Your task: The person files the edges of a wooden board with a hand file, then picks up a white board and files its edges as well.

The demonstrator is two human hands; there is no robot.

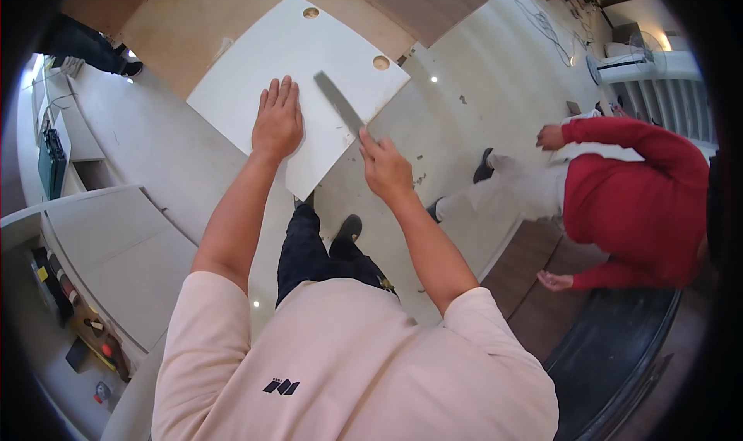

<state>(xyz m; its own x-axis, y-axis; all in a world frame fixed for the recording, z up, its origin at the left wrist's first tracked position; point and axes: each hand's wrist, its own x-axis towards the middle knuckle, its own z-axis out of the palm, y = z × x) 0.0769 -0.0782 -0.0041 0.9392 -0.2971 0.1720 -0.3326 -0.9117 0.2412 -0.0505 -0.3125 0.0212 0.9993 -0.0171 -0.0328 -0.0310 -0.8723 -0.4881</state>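
Note:
A white cabinet door panel [248, 65] with two round hinge holes near its far edge lies in front of me. My left hand [278, 122] rests flat on it, fingers stretched out side by side. In my right hand [385, 164], just off the panel's right edge, is a long flat grey file [339, 100]. My fingers wrap round its near end, and its blade slants up and left over the panel's right side. The near corner of the panel shows small chipped spots.
Brown boards [186, 23] extend beneath and beyond the panel. A person in a red top [635, 209] is at the right, and another person's leg [93, 46] shows at the upper left. Tools lie in an open cabinet [147, 240] at the lower left. A fan [646, 48] stands far right.

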